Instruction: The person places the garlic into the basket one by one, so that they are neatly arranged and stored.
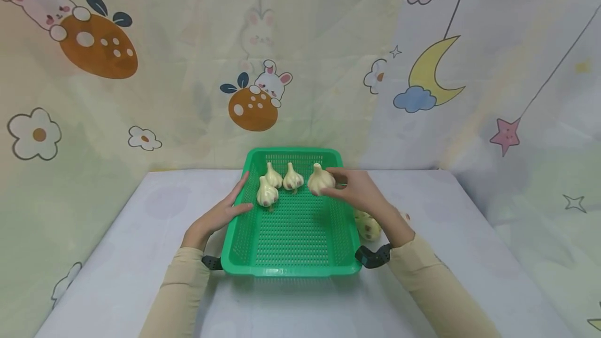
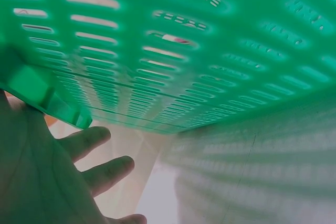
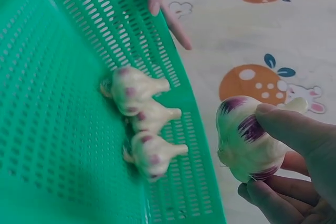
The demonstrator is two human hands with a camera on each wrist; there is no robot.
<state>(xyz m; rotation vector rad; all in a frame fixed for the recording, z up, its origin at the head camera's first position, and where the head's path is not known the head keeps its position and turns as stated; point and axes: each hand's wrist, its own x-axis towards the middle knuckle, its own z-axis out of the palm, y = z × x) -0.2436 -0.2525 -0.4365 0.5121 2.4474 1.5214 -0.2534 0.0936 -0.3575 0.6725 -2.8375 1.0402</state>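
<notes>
Currently the right hand [image 1: 360, 188] pinches a garlic bulb [image 1: 320, 179] neck-up, right of three bulbs [image 1: 274, 178] in the basket [image 1: 291, 271], left hand [image 1: 217, 219] spread.

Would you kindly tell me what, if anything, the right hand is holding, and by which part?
The right hand holds a garlic bulb by its rounded body, pinched between thumb and fingers; its stem is left free.

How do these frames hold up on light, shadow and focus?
Head: fairly even light, soft shadow along the near side of the basket; left wrist: striped shadows on the table, left grip dim and greenish; right wrist: bulbs in the basket slightly blurred, held bulb crisper.
</notes>
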